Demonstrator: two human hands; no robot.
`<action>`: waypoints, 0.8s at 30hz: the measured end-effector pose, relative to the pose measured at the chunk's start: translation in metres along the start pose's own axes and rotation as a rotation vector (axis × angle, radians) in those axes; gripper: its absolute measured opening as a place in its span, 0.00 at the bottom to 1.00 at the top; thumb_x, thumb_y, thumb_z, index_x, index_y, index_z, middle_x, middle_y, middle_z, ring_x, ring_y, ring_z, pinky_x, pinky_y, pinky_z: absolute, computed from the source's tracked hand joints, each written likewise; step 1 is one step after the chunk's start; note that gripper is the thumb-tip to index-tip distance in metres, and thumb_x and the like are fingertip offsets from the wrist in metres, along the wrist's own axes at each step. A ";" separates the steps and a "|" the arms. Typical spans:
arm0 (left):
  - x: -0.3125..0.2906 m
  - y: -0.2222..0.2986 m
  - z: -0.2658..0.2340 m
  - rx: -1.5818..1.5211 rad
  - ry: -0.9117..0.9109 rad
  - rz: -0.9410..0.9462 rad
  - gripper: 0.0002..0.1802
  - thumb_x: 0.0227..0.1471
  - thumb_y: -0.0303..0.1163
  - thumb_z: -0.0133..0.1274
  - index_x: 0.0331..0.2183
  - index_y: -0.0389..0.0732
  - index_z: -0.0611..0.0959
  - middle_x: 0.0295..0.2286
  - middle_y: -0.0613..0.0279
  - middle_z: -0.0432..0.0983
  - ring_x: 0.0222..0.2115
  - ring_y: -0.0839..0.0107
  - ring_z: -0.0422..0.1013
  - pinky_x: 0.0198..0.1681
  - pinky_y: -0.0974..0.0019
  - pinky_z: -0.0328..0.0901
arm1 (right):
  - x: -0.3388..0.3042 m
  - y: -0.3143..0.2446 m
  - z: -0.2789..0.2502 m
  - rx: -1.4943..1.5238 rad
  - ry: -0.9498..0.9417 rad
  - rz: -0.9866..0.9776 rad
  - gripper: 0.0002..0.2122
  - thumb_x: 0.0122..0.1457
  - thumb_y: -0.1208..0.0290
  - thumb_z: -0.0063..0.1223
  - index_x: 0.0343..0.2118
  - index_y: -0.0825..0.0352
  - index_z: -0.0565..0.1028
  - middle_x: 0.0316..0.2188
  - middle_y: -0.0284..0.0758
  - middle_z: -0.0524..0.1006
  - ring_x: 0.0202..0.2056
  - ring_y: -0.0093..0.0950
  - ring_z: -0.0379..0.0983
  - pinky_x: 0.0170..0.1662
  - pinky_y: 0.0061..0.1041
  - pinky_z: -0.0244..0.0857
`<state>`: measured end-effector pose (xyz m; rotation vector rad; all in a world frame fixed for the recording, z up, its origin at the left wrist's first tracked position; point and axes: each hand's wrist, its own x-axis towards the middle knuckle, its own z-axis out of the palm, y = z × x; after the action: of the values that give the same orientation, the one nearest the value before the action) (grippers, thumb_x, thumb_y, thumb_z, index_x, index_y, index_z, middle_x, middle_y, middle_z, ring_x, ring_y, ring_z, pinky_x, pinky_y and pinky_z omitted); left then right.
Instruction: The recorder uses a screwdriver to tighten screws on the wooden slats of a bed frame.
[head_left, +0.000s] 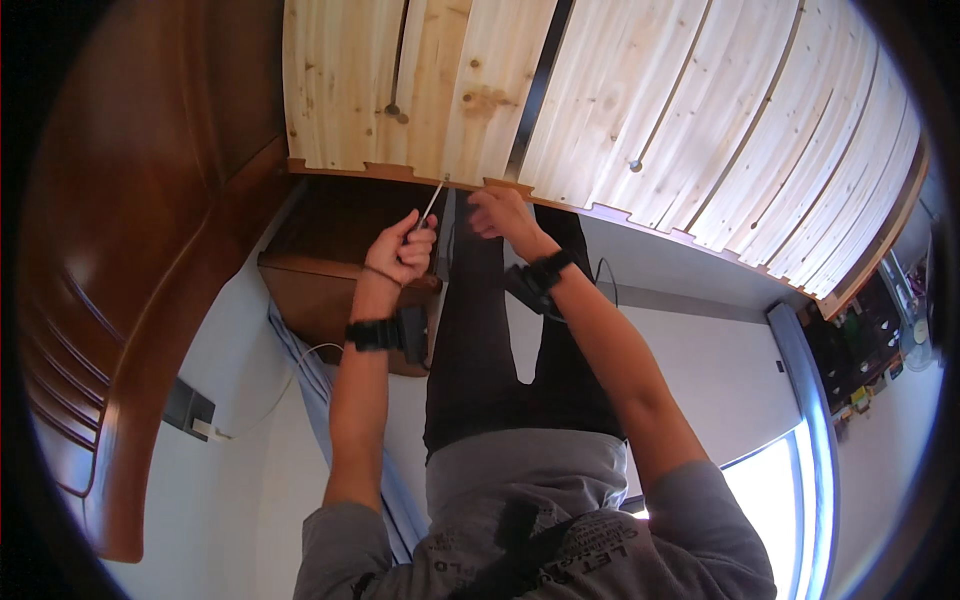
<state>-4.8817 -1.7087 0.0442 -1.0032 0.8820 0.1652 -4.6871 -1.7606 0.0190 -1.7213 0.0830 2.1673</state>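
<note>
My left hand (400,250) is closed round the handle of a screwdriver (433,203). Its thin metal shaft slants up, and the tip meets the front edge of the pale wooden bed slats (420,140), where a small dark spot shows. To the right, my right hand (508,220) is held just below that same edge, beside a notch in the wood. Its fingers are curled together, and whatever may be between them is hidden. Each wrist wears a black strap with a dark box on it.
A dark brown carved headboard (160,230) curves along the left. Below the slats stands a brown bedside cabinet (330,310), with a blue curtain (310,375) beside it. A wall socket (188,410) holds a plugged-in white cable. Cluttered shelves (860,350) are at far right.
</note>
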 end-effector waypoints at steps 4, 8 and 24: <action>-0.032 -0.015 -0.017 0.174 -0.002 0.156 0.17 0.51 0.43 0.36 0.30 0.38 0.69 0.12 0.70 0.54 0.07 0.82 0.48 0.08 0.81 0.45 | 0.034 -0.002 0.029 0.169 -0.010 0.122 0.16 0.51 0.60 0.37 0.33 0.70 0.69 0.25 0.38 0.70 0.26 0.29 0.68 0.31 0.27 0.64; -0.039 -0.018 -0.026 0.163 0.005 0.210 0.17 0.51 0.42 0.36 0.30 0.38 0.69 0.12 0.69 0.54 0.06 0.82 0.49 0.08 0.80 0.45 | 0.082 0.022 0.023 0.423 -0.052 0.269 0.17 0.51 0.58 0.37 0.31 0.69 0.68 0.22 0.35 0.68 0.25 0.27 0.66 0.30 0.27 0.63; -0.045 0.000 -0.035 0.184 0.056 0.313 0.15 0.51 0.43 0.36 0.29 0.40 0.69 0.11 0.70 0.55 0.06 0.82 0.50 0.07 0.80 0.45 | 0.081 -0.004 0.076 -1.359 0.437 -0.284 0.05 0.44 0.71 0.46 0.17 0.63 0.73 0.15 0.34 0.71 0.20 0.29 0.70 0.21 0.27 0.63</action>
<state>-4.9310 -1.7247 0.0684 -0.6981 1.0832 0.3153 -4.7710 -1.7158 -0.0383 -2.5314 -1.7306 1.5515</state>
